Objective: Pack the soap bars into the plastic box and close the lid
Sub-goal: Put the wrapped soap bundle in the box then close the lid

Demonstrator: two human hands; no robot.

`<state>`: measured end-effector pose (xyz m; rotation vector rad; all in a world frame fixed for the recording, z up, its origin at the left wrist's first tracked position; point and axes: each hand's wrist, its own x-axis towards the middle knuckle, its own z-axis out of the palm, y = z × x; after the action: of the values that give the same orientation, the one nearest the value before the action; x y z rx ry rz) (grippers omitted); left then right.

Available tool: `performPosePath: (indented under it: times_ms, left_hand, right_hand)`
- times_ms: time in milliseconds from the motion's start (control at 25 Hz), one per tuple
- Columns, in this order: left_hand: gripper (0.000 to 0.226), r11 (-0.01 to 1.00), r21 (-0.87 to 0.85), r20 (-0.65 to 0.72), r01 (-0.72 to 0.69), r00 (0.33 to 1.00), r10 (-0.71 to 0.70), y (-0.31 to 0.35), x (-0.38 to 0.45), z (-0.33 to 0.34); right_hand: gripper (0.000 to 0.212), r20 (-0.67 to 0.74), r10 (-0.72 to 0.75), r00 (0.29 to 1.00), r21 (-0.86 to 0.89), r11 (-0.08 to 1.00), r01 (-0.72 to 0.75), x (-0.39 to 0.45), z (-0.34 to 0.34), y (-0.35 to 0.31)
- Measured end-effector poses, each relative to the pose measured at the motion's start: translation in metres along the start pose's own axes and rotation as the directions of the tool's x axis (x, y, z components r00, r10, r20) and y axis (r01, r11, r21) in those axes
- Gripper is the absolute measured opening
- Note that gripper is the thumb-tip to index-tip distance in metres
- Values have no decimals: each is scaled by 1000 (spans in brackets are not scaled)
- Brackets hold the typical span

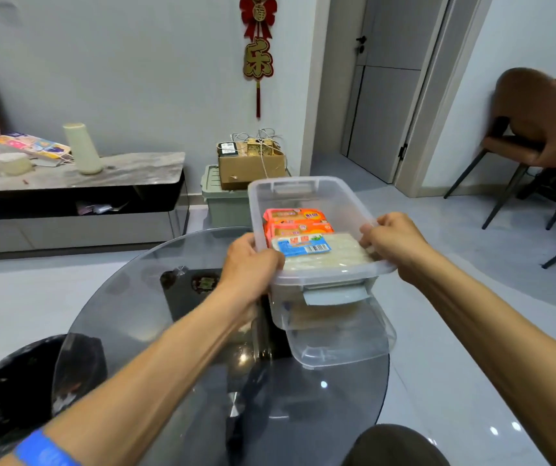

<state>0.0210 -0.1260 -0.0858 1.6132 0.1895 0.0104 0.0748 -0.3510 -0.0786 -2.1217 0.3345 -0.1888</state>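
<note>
Your left hand [251,260] and right hand [392,238] each grip a long side of the lid [303,193], tilted over the plastic box [340,334]. Between your hands, three soap bars [303,235] show through it, apparently packed. Pressing the lid shut on the glass surface [169,331] remains.

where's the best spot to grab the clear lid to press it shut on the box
Grip the clear lid by its two long side rims near the front corners, one hand from each side, as the left hand and right hand do. The front is taken by the grey latch.
</note>
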Motion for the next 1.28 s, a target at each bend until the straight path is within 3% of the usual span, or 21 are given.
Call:
performPosePath:
  times_ms: [200,400,640,760,800,880,960,1040,1280]
  left_hand:
    - [28,996,87,-112,1,994,9,8,1,-85]
    - [32,992,89,-141,86,987,-73,-22,-6,-140]
    - [34,992,91,-114,90,990,-79,-48,3,-154]
    - [25,986,159,-118,55,992,-37,-50,6,-155]
    - [22,983,174,-135,55,990,-32,-49,8,-154]
    - [21,981,187,-172,58,985,-26,-48,9,-150]
    - [24,977,207,-186,53,982,-14,-47,7,-145]
    - [23,975,217,-180,49,984,-9,-47,4,-143]
    - [18,974,222,-169,45,986,-7,-47,2,-147]
  right_hand:
    - [19,62,-23,998,69,997,18,-34,76,-42]
    - [22,146,35,989,-8,999,-34,-62,147,-34]
    - [24,119,-18,993,-180,983,39,-60,159,-40]
    - [40,159,-30,987,-51,998,38,-53,138,-31]
    - [42,116,-64,991,-129,989,79,-51,128,-20]
    - [26,33,-158,987,-529,835,151,-45,109,13]
    - [37,65,-54,996,-718,691,84,-43,100,47]
    - [48,79,27,997,-726,687,39,-40,103,72]
    - [35,58,-53,997,-664,744,78,-28,105,80]
